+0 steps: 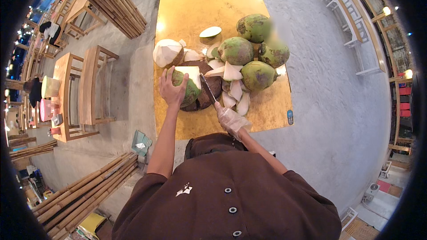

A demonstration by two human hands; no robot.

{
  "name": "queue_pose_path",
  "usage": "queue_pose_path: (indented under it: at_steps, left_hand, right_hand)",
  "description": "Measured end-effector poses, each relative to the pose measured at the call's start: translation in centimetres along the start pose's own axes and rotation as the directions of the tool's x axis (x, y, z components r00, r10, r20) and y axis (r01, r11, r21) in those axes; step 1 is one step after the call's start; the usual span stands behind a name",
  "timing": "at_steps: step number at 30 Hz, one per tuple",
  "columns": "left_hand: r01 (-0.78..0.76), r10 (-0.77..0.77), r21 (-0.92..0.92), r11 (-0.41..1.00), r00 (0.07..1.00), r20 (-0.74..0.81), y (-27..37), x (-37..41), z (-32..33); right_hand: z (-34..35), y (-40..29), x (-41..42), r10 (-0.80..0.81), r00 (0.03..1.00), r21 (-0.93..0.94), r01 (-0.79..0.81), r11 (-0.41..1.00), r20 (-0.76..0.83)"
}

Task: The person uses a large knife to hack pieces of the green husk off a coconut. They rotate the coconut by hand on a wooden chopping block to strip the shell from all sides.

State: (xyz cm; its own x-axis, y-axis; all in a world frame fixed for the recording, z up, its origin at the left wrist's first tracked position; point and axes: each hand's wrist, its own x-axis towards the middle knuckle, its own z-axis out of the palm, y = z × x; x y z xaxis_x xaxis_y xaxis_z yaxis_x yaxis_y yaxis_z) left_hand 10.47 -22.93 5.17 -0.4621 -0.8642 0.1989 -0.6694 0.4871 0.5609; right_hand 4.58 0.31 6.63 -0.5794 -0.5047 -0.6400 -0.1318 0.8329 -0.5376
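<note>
A partly trimmed green coconut (189, 90) rests on a round dark wooden chopping block (213, 88), white husk showing at its top and right side. My bare left hand (172, 86) grips its left side, fingers over the top. In my right hand (230, 119), covered by a clear plastic glove, is a knife (208, 88). Its blade points up and left, close to the cut face; whether it touches is unclear. Beyond my left hand sits a peeled white coconut (168, 53) with a pointed top. Cut husk pieces (235, 89) lie right of the block.
Several whole green coconuts (236, 51) are grouped on the yellow tabletop (206, 3), right of the block. A husk slice (210, 32) lies farther back. Left on the concrete floor stand a wooden bench (89, 86), a bamboo bundle (110, 6) and a green dustpan (140, 144).
</note>
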Motion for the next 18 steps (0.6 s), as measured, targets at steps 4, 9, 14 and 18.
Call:
queue_pose_path:
  at_steps: [4, 9, 14, 18]
  left_hand:
    - [0.157, -0.104, -0.23, 0.96, 0.969, 0.226, -1.4, 4.0, -0.2]
    - [0.179, -0.152, -0.13, 0.975, 0.969, 0.195, -1.9, 6.9, 0.8]
    - [0.057, 0.003, -0.201, 0.978, 0.958, 0.285, -4.0, 8.9, 0.6]
    - [0.644, -0.072, -0.507, 0.572, 0.656, 0.751, -9.9, 8.7, 0.3]
  right_hand:
    - [-1.3, -1.2, -0.2, -0.044, 0.999, -0.108, 0.045, 0.993, 0.008]
    - [-0.9, -0.9, 0.8, -0.224, 0.935, -0.122, 0.197, 0.973, -0.275]
    - [-1.6, -2.2, 3.3, -0.182, 0.914, -0.075, 0.166, 0.983, -0.363]
    - [0.8, -0.9, 5.7, 0.024, 0.995, 0.016, -0.023, 1.0, -0.102]
